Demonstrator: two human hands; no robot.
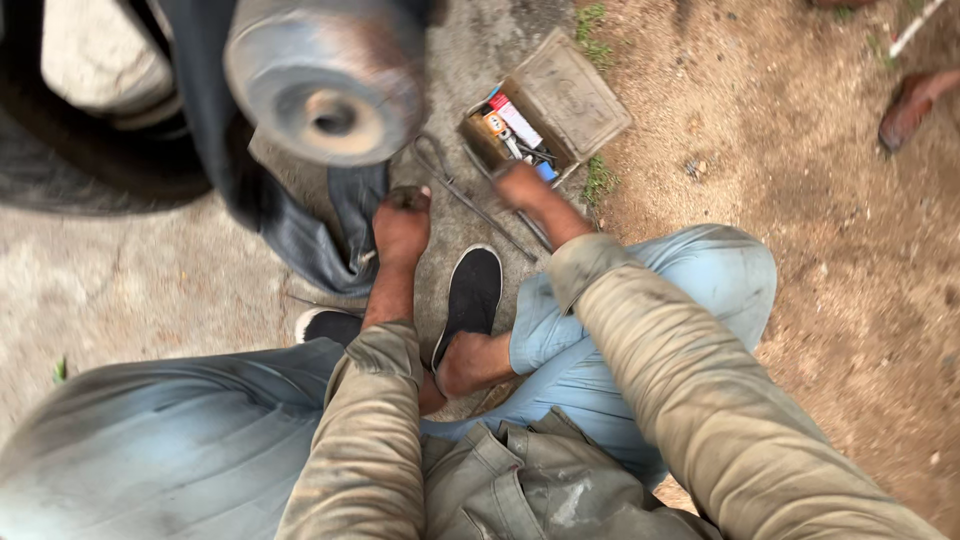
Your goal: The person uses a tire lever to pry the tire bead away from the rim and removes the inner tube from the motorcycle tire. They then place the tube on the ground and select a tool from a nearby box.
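Observation:
My left hand (402, 225) is curled into a fist beside a limp black rubber tube (300, 235) that hangs down from a grey metal wheel drum (325, 80). What the fist holds, if anything, is hidden. My right hand (525, 187), blurred, reaches to the near edge of a small open box (575, 95) filled with little tubes and packets. It lies over thin metal levers (460, 195) on the ground. I sit with jeans-clad legs folded, and a black shoe (472, 295) sits between my arms.
A black tyre (80, 165) curves along the upper left over pale concrete. To the right lies brown dirt with tufts of grass (598, 182). A reddish-brown shoe (912, 105) lies at the far right edge.

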